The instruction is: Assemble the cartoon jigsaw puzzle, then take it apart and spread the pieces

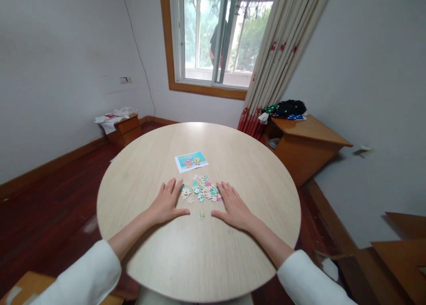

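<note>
A loose heap of jigsaw puzzle pieces [201,189] lies on the round table [199,260], some showing pale backs, others turquoise, pink or yellow. My left hand [167,203] rests flat at the heap's left side, fingers stretched out, its fingertips close to the pieces. At the right side, my right hand [233,206] lies flat too, its fingers spread and holding nothing. Between my two thumbs sits a single yellow-green puzzle piece [201,215], apart from the heap. Beyond the heap is a picture card [191,161] with pink and yellow cartoon figures on turquoise.
A small cabinet [128,129] with papers stands at the back left. On the right, a wooden desk [309,136] carries dark clothes [289,108] beside a long curtain [279,43]. The window [219,34] is straight ahead.
</note>
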Tool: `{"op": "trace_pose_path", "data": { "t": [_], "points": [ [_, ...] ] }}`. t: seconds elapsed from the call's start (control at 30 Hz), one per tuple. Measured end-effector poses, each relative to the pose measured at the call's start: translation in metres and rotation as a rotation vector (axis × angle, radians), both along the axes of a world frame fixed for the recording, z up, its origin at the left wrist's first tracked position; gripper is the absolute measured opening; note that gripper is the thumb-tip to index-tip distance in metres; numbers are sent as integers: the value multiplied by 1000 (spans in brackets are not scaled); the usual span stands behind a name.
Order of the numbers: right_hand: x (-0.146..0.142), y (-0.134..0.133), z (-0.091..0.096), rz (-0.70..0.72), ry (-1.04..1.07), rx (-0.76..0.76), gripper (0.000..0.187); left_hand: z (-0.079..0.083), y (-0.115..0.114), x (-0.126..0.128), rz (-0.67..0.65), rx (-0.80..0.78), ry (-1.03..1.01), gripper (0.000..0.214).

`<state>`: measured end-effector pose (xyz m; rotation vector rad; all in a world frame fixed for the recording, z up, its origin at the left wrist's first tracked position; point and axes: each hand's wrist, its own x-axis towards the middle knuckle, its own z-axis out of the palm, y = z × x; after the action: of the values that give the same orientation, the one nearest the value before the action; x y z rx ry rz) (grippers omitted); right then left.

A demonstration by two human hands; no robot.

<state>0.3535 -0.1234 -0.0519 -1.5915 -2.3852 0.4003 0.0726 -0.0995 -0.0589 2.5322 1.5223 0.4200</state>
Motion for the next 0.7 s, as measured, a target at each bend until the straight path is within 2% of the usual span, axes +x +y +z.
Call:
{"op": "trace_pose_path", "data": {
  "t": [0.13,0.33,0.5,0.7],
  "points": [
    [-24,7,1,-16,-50,26,91,-1,6,24,-21,-15,44,97],
    [-42,24,2,-34,-67,124,62,1,19,53,-63,106,-101,69],
    [-53,42,10,-84,-137,195,42,5,30,71,37,117,-45,37],
    [-66,59,14,-182,-224,202,28,10,41,84,81,115,36,26]
  ]
}}
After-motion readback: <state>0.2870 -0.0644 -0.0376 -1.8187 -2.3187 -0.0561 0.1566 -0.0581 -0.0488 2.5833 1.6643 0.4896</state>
